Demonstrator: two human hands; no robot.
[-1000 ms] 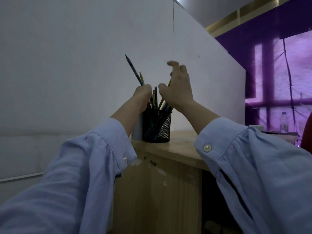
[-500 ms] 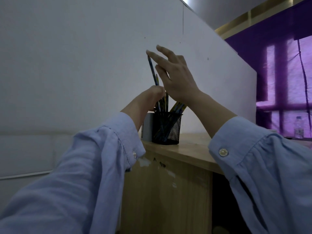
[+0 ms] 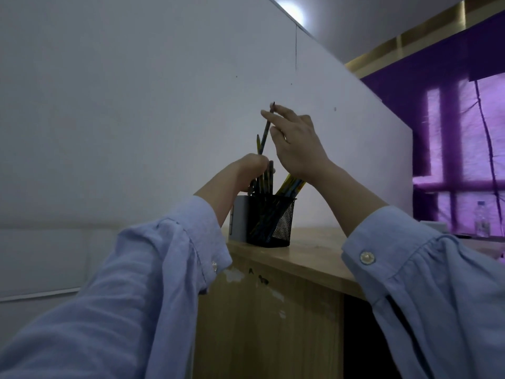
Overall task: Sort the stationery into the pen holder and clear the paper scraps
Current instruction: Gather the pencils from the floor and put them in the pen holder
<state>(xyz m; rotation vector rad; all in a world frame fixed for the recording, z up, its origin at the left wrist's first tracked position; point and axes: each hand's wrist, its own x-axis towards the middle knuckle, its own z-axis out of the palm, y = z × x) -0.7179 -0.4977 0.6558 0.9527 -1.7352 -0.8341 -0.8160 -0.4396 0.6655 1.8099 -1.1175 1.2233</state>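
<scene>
A black mesh pen holder (image 3: 276, 222) stands on the left end of a wooden cabinet top, seen from below. Several pencils and pens stick out of it, some yellow (image 3: 289, 184). My left hand (image 3: 250, 168) is closed around a bundle of pencils just above the holder's rim. One blue pencil (image 3: 264, 135) rises higher than the others. My right hand (image 3: 293, 143) is above the holder, fingers spread, with its fingertips touching the top of that blue pencil. No paper scraps are in sight.
A grey box (image 3: 239, 217) stands against the holder's left side. The wooden cabinet top (image 3: 314, 255) runs to the right. A white wall is close behind. A plastic bottle (image 3: 482, 220) stands far right before a purple-lit window.
My right hand has moved left and up from behind the holder to the tip of the tall blue pencil, which has tilted more upright. My left hand has stayed on the bundle.
</scene>
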